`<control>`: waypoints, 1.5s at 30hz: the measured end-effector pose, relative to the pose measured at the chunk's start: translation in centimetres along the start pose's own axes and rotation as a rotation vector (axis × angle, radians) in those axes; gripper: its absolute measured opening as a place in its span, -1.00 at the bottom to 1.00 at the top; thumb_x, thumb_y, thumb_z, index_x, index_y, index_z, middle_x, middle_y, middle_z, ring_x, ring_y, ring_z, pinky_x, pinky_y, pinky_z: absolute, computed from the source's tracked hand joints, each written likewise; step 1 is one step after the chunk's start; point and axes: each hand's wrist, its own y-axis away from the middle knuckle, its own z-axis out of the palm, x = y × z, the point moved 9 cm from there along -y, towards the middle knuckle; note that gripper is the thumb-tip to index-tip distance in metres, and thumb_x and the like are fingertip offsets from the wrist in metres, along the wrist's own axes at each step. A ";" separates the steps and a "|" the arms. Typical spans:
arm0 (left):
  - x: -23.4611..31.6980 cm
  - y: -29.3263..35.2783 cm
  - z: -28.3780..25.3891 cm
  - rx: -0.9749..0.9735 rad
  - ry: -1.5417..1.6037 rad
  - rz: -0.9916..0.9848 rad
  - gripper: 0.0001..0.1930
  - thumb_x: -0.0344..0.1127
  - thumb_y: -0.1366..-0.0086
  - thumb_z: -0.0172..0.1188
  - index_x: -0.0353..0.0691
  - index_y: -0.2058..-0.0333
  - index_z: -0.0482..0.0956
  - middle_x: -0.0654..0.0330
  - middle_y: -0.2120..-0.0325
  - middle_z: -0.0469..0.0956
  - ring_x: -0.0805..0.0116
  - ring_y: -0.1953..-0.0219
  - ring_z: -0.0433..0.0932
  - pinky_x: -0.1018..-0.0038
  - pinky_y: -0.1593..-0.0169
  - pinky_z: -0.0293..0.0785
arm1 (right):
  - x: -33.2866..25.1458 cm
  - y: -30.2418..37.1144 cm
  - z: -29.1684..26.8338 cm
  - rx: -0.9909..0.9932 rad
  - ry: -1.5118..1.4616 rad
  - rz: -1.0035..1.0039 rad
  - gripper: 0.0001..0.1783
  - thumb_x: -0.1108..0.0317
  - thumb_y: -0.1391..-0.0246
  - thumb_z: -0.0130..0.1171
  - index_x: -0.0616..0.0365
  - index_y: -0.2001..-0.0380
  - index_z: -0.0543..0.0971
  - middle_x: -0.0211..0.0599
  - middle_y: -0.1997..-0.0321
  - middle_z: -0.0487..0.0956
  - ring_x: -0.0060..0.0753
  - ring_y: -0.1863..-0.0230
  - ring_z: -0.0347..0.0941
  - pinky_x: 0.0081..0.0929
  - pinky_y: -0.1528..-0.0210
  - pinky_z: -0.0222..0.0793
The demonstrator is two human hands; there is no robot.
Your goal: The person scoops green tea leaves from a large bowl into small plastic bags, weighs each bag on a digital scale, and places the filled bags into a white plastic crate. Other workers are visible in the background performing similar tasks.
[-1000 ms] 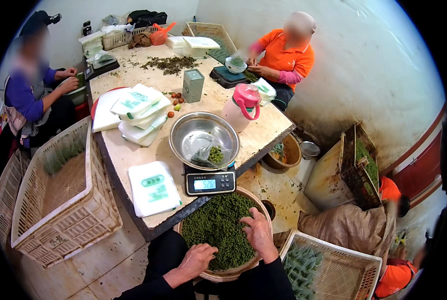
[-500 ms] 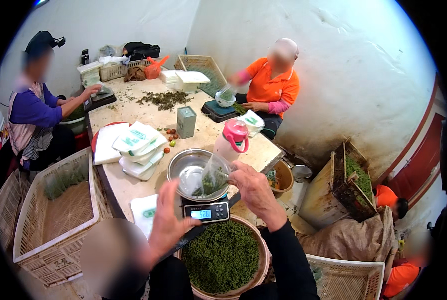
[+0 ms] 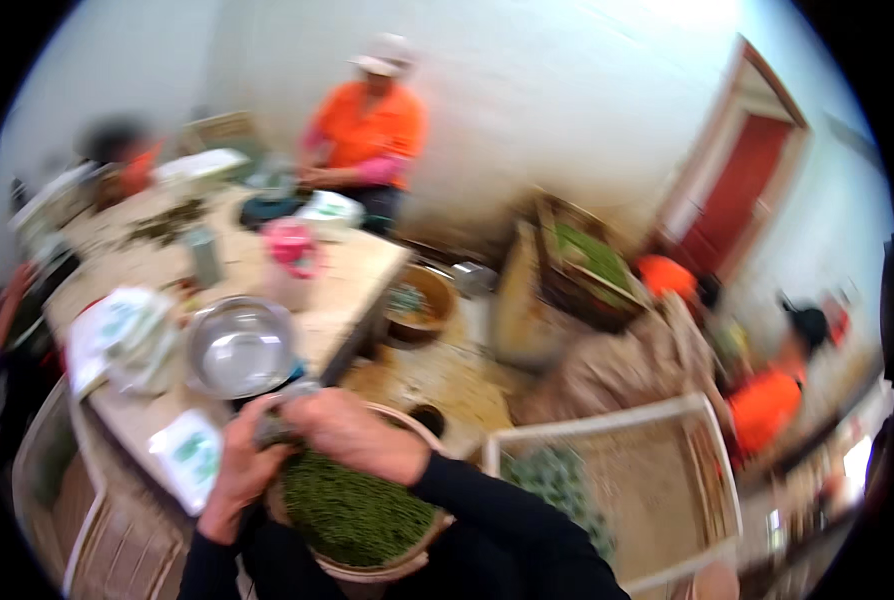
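Note:
My hands meet over the near rim of a tub (image 3: 443, 440) filled with small green berries (image 3: 357, 510). Between them is a small clear plastic bag (image 3: 275, 428) with green contents, blurred by motion. My left hand (image 3: 235, 462) grips its lower part from the left. My right hand (image 3: 362, 430) is closed at its top, the fingertips partly smeared. Just beyond, a shiny steel bowl (image 3: 239, 345) stands with nothing in it at the table's near edge. The scale beneath the bowl is mostly hidden.
White printed bags (image 3: 132, 340) are stacked on the table (image 3: 337, 270) near a pink-lidded jug (image 3: 292, 265). A crate (image 3: 657, 490) holding filled bags (image 3: 557, 490) stands at right, another crate (image 3: 132, 530) at left. A co-worker in orange (image 3: 372, 125) sits across; others are at right.
The view has swung right. The bag has left the steel bowl and is now between both my hands over the tub; my left hand, open before, has closed on it.

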 end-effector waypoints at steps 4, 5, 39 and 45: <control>-1.8 2.4 3.9 -0.236 0.153 -0.184 -0.55 -0.40 0.05 0.17 -0.35 0.10 0.41 0.10 0.28 0.50 0.34 0.21 0.44 0.45 0.07 0.34 | 1.4 4.3 2.8 0.181 -0.040 0.161 -0.90 0.37 0.23 0.06 0.16 0.66 0.48 -0.05 0.60 0.49 0.01 0.51 0.48 -0.22 0.54 0.37; -2.8 3.3 5.5 -0.266 0.140 -0.233 -0.61 -0.29 -0.07 0.11 -0.38 0.13 0.42 0.09 0.28 0.50 0.34 0.21 0.44 0.46 0.07 0.33 | 1.7 6.2 3.2 0.179 -0.031 0.222 -0.88 0.38 0.22 0.05 0.20 0.67 0.46 -0.02 0.61 0.49 0.02 0.51 0.47 -0.22 0.55 0.38; 8.4 1.7 36.7 -0.641 0.068 0.256 -0.41 -0.40 -0.08 0.17 -0.29 -0.11 0.22 -0.09 -0.08 0.25 0.01 -0.12 0.27 0.32 -0.14 0.22 | 8.0 56.9 -19.1 0.632 0.634 1.396 -0.84 0.52 0.14 0.01 0.21 0.54 0.60 -0.05 0.62 0.54 -0.13 0.64 0.45 -0.27 0.56 0.42; -1.1 6.5 33.0 -0.871 -0.108 0.144 -0.56 -0.40 -0.08 0.18 -0.32 0.04 0.37 -0.07 0.09 0.43 0.01 0.05 0.42 0.27 -0.01 0.36 | 17.2 68.1 -7.0 0.111 0.660 1.644 -0.89 0.35 0.17 0.08 0.15 0.52 0.48 -0.02 0.44 0.49 0.02 0.38 0.41 -0.10 0.40 0.31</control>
